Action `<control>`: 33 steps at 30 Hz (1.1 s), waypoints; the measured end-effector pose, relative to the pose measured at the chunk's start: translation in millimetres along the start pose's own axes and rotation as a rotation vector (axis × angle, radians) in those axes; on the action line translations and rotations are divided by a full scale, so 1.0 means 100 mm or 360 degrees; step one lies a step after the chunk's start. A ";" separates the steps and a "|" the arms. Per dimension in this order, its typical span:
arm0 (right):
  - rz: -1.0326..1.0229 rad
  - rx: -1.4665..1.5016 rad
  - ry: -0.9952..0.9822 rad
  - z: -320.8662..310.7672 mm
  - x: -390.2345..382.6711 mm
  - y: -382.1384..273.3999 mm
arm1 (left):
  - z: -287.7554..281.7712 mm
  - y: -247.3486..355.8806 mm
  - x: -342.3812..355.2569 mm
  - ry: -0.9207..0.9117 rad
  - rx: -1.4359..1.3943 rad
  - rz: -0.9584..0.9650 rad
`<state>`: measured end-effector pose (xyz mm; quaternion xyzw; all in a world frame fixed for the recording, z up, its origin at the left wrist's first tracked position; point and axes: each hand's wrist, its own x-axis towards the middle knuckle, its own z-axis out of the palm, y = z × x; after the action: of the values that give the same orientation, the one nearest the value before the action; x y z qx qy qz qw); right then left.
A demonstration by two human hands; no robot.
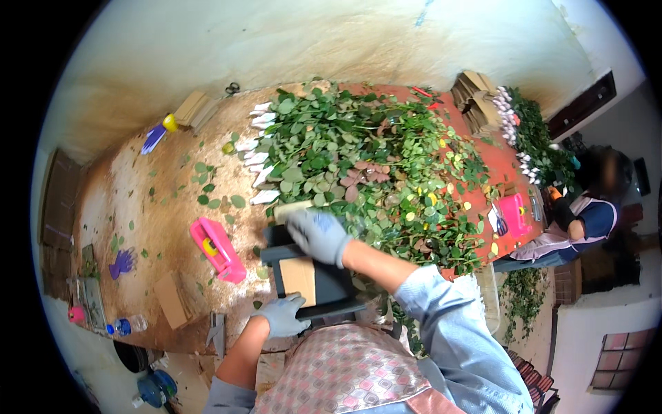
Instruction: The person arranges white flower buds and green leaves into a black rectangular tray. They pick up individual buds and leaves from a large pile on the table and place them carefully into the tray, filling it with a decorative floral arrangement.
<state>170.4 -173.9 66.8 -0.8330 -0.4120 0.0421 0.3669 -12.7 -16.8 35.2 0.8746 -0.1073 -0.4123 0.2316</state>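
In front of my body stands a black tray-like frame (334,283) with raised edges and a piece of brown cardboard (298,281) lying in it. At the frame's near left corner is my left hand (283,316) in a grey glove, its fingers closed over the corner beside the cardboard. My right hand (318,237), also in a grey glove, reaches over the frame's far end. A pale, cream-coloured piece (291,209) shows at its fingertips; the fingers point down and are partly hidden. Beyond lies a wide heap of leafy rose stems (358,152) with white-wrapped heads (262,174) at the left.
Left of the frame lies a pink tape dispenser (218,250). Cardboard pieces (172,301), a purple glove (123,263) and a water bottle (129,325) are farther left. At right, a co-worker (586,221) stands by another pink dispenser (514,214) and scissors (499,222).
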 end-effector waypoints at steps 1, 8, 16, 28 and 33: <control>-0.0037 -0.0068 0.0160 -0.06 0.20 0.25 | -0.05 0.05 -0.04 -0.0011 -0.0015 -0.0019; 0.0633 -0.0928 -0.0256 -0.02 0.46 1.81 | -0.06 0.05 0.00 0.0040 -0.0062 0.0065; 0.0387 -0.1534 -0.0832 0.09 0.35 1.74 | -0.13 0.07 -0.01 0.0030 -0.0124 0.0111; 0.0408 -0.0967 -0.0502 -0.60 0.70 1.37 | -0.11 0.04 0.03 0.0009 -0.0141 0.0113; 0.0441 -0.0787 -0.0244 -0.58 1.42 1.63 | -0.11 0.01 0.06 -0.0083 -0.0154 0.0037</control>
<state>391.8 -169.3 36.9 -0.9399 -0.3184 0.0529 0.1114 0.1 -16.4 37.5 0.8501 -0.1034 -0.4368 0.2754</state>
